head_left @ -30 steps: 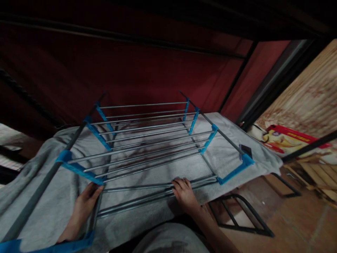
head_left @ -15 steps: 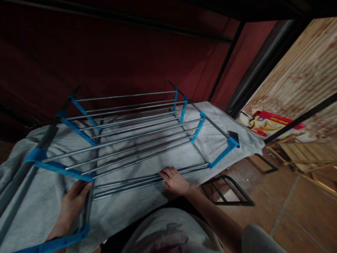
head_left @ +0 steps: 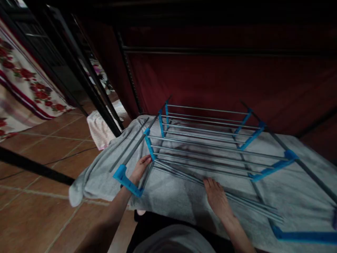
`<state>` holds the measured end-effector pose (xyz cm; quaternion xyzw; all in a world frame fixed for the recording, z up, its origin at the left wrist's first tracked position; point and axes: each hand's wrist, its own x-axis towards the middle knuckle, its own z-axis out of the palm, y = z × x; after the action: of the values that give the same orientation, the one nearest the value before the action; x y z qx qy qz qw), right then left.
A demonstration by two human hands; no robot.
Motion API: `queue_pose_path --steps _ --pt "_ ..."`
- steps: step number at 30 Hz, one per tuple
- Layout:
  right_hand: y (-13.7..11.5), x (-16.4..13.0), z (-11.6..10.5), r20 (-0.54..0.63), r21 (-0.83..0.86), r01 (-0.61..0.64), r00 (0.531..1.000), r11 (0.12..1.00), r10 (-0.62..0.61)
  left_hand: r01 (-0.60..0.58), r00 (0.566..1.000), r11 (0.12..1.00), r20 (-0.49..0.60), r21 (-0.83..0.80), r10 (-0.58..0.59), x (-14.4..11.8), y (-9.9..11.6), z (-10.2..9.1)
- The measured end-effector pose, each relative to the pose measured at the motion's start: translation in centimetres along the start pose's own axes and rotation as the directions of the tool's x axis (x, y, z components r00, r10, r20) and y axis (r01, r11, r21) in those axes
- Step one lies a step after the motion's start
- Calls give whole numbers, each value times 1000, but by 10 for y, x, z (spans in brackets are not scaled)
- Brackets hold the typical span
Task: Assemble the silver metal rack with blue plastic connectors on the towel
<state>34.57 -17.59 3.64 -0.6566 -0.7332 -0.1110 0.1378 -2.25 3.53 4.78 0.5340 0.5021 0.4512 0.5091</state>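
Observation:
A rack of grey rods (head_left: 210, 143) and blue plastic brackets lies on a grey blanket (head_left: 179, 196). My left hand (head_left: 140, 169) is at the left side frame, fingers closed around the lower end of a blue bracket (head_left: 149, 146). Under my right hand (head_left: 216, 197) runs a bundle of loose metal rods (head_left: 250, 204), with its fingers curled over them. The bundle's left ends lie close to that bracket, while its right ends rest on the blanket. Nearest me on the left, another blue bracket (head_left: 129, 182) carries no rods.
A dark post (head_left: 97, 105) and a dark bar (head_left: 34, 165) stand at the left. Behind the rack hangs a dark red curtain (head_left: 210, 80). Brown floor tiles (head_left: 34, 214) and a flowered cloth (head_left: 28, 80) show on the left.
My view has swung left, so the rack appears farther right. The rod bundle's left ends now lie nearer the bracket at my left hand. Both hands keep their hold.

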Motion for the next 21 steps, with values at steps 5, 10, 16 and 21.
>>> queue_pose_path --steps 5,10,16,21 --pt "25 12 -15 17 -29 42 999 999 -42 66 995 984 -68 -164 -78 1 -9 -5" --pt "34 17 -7 10 -2 -34 999 999 34 61 995 982 -61 -180 -73 6 -15 -6" --pt "26 7 14 10 78 -56 998 995 56 51 998 971 -25 -232 -59 8 -21 -8" --pt "28 1 13 20 95 -92 996 991 90 77 995 948 -44 -308 -95 4 -14 -4"
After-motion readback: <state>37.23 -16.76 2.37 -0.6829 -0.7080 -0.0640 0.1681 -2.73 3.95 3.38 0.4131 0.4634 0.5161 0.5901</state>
